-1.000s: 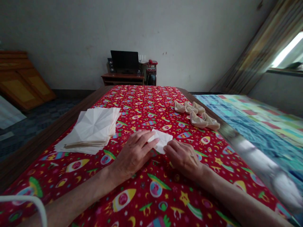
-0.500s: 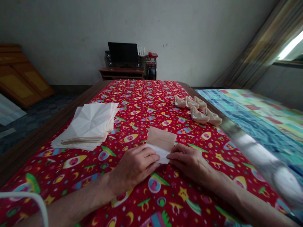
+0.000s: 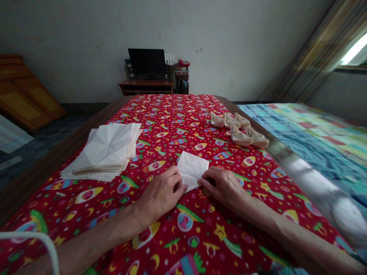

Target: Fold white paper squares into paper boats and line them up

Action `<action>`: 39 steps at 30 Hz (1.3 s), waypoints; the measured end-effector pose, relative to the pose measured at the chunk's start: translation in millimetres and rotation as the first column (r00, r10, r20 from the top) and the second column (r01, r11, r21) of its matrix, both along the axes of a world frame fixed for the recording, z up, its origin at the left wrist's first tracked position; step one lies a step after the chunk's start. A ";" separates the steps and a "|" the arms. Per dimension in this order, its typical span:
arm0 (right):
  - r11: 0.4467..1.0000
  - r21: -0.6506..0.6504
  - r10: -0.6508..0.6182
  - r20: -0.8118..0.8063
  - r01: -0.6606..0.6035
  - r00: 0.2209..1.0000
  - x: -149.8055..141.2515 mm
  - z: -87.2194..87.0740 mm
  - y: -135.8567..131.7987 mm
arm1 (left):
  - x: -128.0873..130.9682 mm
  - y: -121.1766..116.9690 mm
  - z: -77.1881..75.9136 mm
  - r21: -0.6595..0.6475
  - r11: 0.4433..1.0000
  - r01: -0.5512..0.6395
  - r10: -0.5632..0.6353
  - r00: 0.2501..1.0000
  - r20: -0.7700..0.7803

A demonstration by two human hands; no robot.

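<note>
A folded white paper [image 3: 192, 170] lies on the red rocket-print tablecloth [image 3: 169, 114] between my hands, and its creases show. My left hand [image 3: 162, 194] holds its lower left edge with the fingertips. My right hand [image 3: 225, 187] pinches its lower right side, and the fingers hide the paper's bottom corner. To the left of my hands lies a stack of creased white paper sheets [image 3: 104, 151]. Several small folded paper boats [image 3: 237, 131] stand in a cluster to the right, beyond my right hand.
The cloth-covered table has a dark wooden edge [image 3: 61, 152] on the left. A patchwork quilt [image 3: 304, 141] lies beyond its right side. A curved white rail [image 3: 28, 238] crosses the lower left corner. A low desk with a monitor [image 3: 147, 61] stands against the far wall.
The tan flap showing on the paper half a second ago is gone, and the paper now shows a white creased face. Both hands have closed in on it, and the view has tilted slightly upward.
</note>
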State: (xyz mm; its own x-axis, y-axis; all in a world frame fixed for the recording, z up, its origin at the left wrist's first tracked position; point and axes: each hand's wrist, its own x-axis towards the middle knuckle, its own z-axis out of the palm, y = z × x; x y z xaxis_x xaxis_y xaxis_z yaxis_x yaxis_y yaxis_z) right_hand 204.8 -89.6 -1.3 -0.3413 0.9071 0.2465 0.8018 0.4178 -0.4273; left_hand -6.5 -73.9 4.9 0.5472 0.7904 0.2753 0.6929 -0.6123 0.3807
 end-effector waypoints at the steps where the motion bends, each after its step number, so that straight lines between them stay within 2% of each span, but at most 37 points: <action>1: 1.000 0.006 0.003 0.005 -0.003 1.000 -0.1 -0.5 0.1 | 0.3 0.1 0.1 0.000 1.000 0.002 -0.002 1.000 -0.006; 11: 0.986 0.161 0.023 0.123 -0.043 0.992 3.2 -16.6 6.8 | 0.3 2.1 -1.9 0.000 1.000 0.021 -0.021 0.999 -0.024; 14: 0.986 0.163 0.016 0.145 -0.040 0.989 1.2 -15.3 5.6 | 0.6 1.5 -3.1 0.071 0.997 0.023 -0.026 0.999 0.028; 17: 0.988 0.147 0.022 0.132 -0.042 0.991 -1.6 -11.5 4.4 | 1.8 -0.2 -2.5 0.176 0.972 0.155 -0.148 0.987 -0.054; 20: 0.992 0.126 -0.015 0.049 0.009 0.999 -0.9 -5.6 3.8 | 2.4 -1.7 -3.1 0.197 0.935 0.294 -0.262 0.949 -0.174; 24: 0.981 0.119 -0.131 -0.191 0.155 0.973 10.8 4.8 -5.2 | 1.6 -2.7 -5.5 0.203 0.933 0.296 -0.259 0.947 -0.190; 26: 0.979 0.136 -0.119 -0.230 0.153 0.966 18.2 7.5 -15.4 | 1.3 -3.4 -5.4 0.183 0.938 0.295 -0.260 0.946 -0.193; 27: 0.986 0.142 -0.063 -0.192 0.092 0.979 21.0 7.5 -21.1 | 1.4 -3.8 -5.0 0.172 0.939 0.297 -0.263 0.945 -0.194; 29: 0.985 0.158 0.068 0.002 -0.067 0.998 23.7 5.3 -31.3 | 1.6 -4.7 -3.9 0.157 0.942 0.298 -0.267 0.945 -0.189; 31: 0.973 0.163 0.126 0.226 -0.165 0.966 22.6 2.0 -37.6 | 1.8 -5.3 -2.8 0.150 0.942 0.299 -0.272 0.946 -0.177; 34: 0.969 0.144 0.127 0.407 -0.201 0.904 17.3 -1.0 -38.9 | 1.7 -5.8 -1.6 0.145 0.942 0.303 -0.278 0.945 -0.172; 39: 0.976 0.120 0.102 0.477 -0.179 0.873 12.7 -0.8 -35.9 | 1.3 -6.0 0.0 0.133 0.941 0.310 -0.280 0.938 -0.204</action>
State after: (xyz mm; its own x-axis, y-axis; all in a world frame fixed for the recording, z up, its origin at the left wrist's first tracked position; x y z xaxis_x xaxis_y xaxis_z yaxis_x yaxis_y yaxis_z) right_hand 217.5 -125.5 -2.1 -0.5723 0.8041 0.1606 0.8189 0.5709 0.0600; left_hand -5.2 -79.9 4.9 0.8006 0.5394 0.2609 0.5194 -0.8419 0.1465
